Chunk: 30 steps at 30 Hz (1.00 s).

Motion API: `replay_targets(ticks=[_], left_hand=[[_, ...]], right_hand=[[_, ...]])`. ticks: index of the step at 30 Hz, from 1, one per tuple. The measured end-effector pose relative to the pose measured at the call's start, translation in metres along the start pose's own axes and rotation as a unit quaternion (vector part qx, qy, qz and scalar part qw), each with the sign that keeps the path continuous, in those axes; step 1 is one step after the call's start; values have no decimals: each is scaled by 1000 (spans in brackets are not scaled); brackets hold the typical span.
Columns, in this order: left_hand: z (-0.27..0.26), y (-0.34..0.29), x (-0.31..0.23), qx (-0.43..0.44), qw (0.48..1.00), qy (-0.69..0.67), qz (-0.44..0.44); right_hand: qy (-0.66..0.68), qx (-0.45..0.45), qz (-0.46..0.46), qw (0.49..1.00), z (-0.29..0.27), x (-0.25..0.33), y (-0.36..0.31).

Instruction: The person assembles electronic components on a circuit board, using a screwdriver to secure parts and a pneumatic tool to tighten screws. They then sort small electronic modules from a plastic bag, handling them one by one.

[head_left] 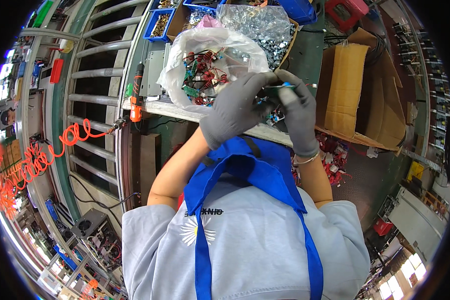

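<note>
A small dark green circuit board [273, 92] is up between the two gloved hands, above the near edge of the table and just right of the white bag. Its long axis seems to run roughly left to right, with a blue part [286, 84] standing on the far side toward its right end; fingers hide much of it, so which end is its front I cannot tell. The left hand [236, 106] has its fingers bent closed on the left end, and the right hand [299, 111] pinches the right end.

The white plastic bag [255, 47] stands open, its rim folded outward, holding red-wound coils, green boards and dark wires. Beyond it, a clear plastic bag [252, 19] lies over loose silvery metal parts [281, 45]. At the far left a blue bin [170, 25] holds brass-coloured pieces.

The near table edge [267, 133] passes below the hands. Green tabletop [305, 57] shows right of the metal parts, reaching toward a large cardboard box [342, 95] with raised flaps. On the left, an orange screwdriver [136, 95] lies near the table's side, with metal rollers [97, 73] farther left.
</note>
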State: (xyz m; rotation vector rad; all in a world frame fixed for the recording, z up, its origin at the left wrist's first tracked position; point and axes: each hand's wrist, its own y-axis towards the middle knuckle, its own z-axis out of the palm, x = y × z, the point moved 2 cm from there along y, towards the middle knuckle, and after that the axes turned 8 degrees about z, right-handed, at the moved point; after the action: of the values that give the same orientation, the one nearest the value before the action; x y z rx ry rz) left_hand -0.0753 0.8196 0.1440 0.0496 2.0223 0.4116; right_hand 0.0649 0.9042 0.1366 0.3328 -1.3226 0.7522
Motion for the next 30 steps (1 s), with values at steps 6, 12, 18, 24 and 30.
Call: replay_targets(ticks=[6, 12, 18, 24, 30], left_hand=[[4, -51, 59, -107, 980, -9, -170], [13, -77, 129, 38, 937, 280, -205], [34, -70, 149, 89, 917, 339, -192], [-14, -69, 152, -15, 937, -188, -296], [-20, -63, 133, -47, 907, -325, -264]], right_hand=[[251, -15, 19, 968, -75, -10, -2], [-305, -87, 137, 938, -87, -48, -8], [-542, -84, 43, 835, -73, -76, -13], [-268, 26, 132, 954, -13, -68, -2], [-199, 78, 40, 976, 26, -118, 47]])
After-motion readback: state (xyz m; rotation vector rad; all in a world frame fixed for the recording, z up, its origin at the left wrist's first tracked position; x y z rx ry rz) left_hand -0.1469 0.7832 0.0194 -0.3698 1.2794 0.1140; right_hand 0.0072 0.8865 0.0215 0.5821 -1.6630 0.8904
